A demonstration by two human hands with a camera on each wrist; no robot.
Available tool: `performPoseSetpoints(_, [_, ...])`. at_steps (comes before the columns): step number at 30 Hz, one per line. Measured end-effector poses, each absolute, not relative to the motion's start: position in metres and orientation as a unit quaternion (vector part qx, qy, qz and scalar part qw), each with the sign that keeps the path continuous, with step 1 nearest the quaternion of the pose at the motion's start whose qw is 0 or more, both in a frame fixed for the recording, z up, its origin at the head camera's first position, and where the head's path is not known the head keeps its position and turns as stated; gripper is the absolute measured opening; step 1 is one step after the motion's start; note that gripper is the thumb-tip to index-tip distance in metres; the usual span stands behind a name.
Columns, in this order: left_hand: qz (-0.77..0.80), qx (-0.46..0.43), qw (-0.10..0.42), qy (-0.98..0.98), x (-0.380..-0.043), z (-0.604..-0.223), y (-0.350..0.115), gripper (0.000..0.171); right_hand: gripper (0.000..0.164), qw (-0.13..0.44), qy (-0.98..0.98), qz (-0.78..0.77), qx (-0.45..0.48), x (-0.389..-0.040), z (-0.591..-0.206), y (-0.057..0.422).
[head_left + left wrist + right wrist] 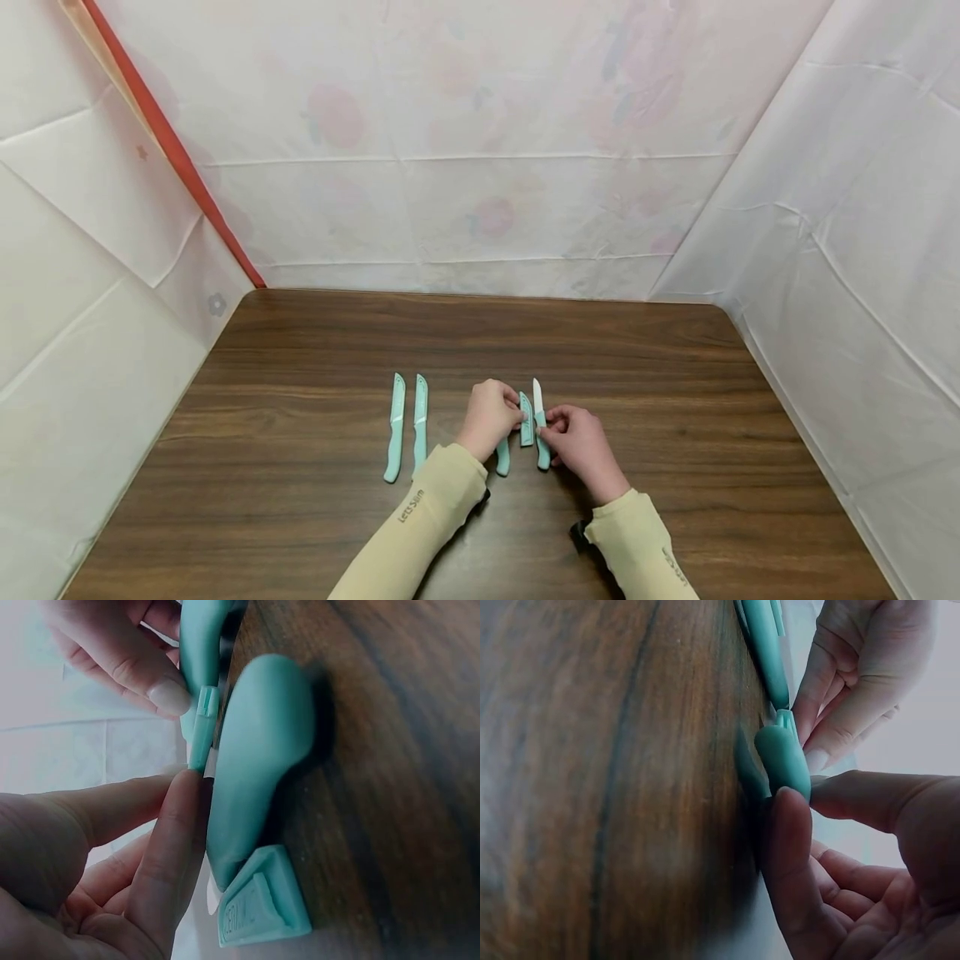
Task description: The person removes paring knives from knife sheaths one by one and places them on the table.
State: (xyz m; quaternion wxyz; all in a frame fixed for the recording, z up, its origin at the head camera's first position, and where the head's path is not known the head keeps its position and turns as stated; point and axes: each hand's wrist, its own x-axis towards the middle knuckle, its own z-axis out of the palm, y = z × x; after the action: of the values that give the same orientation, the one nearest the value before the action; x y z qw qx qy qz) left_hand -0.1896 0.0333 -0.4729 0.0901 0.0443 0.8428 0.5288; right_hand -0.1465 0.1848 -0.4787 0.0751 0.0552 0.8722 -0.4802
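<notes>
My left hand (489,417) pinches a mint-green blade sheath (527,421) between thumb and fingertips, and the sheath stands on edge in the left wrist view. Just right of it is a small knife (542,446) with a white blade and mint handle. The thumb and fingers of my right hand (579,442) pinch this knife's handle (784,761); its bare blade points to the far side of the table. Another knife's handle (256,750) lies beside the left hand, which hides the rest of it in the head view. A second sheath (266,900) lies near that handle.
Two mint knives with covered blades, the outer knife (394,437) and the inner knife (421,417), lie side by side to the left. The left forearm overlaps the inner one's handle end. Pale curtains (465,208) hang behind the brown wooden table (300,358) and at its sides.
</notes>
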Motion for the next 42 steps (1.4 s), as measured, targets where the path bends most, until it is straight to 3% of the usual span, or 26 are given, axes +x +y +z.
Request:
performPoseSetpoints(21, [0.507,0.059,0.074,0.857,-0.1878,-0.4725,0.0352,0.012,0.024,0.067,0.909,-0.407,0.056,-0.1462,-0.4749,0.1835])
performPoseSetpoints(42, [0.520,0.057,0.071,0.849,-0.1858,-0.4721,0.0356,0.013,0.021,0.050,0.883,-0.461,0.071,-0.1452,-0.4823,0.1860])
